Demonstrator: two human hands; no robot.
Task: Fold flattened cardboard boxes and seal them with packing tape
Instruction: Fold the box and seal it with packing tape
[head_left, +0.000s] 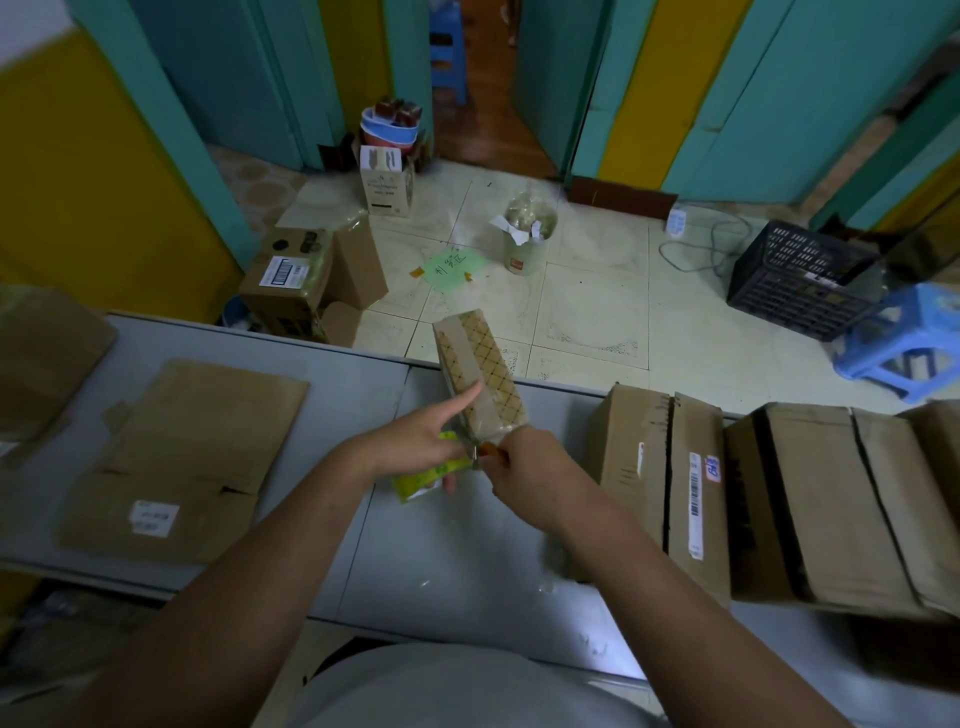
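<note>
- Head view: the small box (480, 369), printed with a diamond lattice, is held above the grey surface (467, 561), its far end tilted up and away from the person.
- Left hand (415, 441): the index finger lies straight along the box side and the other fingers curl at its near end. A green-yellow packet (426, 475) sits under the same hand.
- Right hand (524, 467): the fingers are curled round an orange-handled tool (488, 450) with a metal tip, which meets the near end of the box. The type of tool cannot be determined.
- Progress: a plain strip (462, 358), judged to be tape, runs the length of the box, so sealing of this unit appears nearly complete, with the cut at the near end outstanding.
- Done: several closed cartons (810, 499) stand in a row at the right of the surface.
- Left: flattened cardboard (208, 426) lies unfolded at the left.
- Labels: a barcode label (695, 499) and a blue-red sticker (712, 468) are fixed to one carton, and a white label (154, 518) to the flattened cardboard. Their text is too small to read.
- Writing: a green note (451, 266) on the floor carries handwritten characters, not reliably legible.
</note>
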